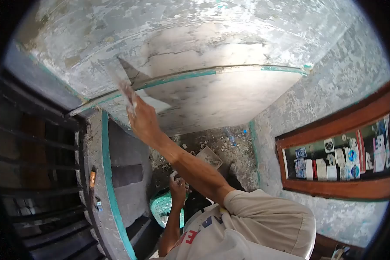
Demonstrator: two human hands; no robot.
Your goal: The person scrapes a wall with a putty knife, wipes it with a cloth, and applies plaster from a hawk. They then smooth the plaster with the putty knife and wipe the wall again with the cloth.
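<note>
I see the right hand [141, 117] raised far up, closed around a putty knife [125, 89] whose blade lies against the grey plastered wall [212, 93], just below the teal stripe [182, 77]. The left hand [177, 186] is low and near, closed on something small and white; I cannot tell what. A green stool [162, 207] stands under it.

I have the right arm extended fully upward, elbow nearly straight, right hand [139, 116] raised overhead with fingers closed in a grip. The left arm is bent, left hand [177, 187] held low near the torso, fingers curled closed.
</note>
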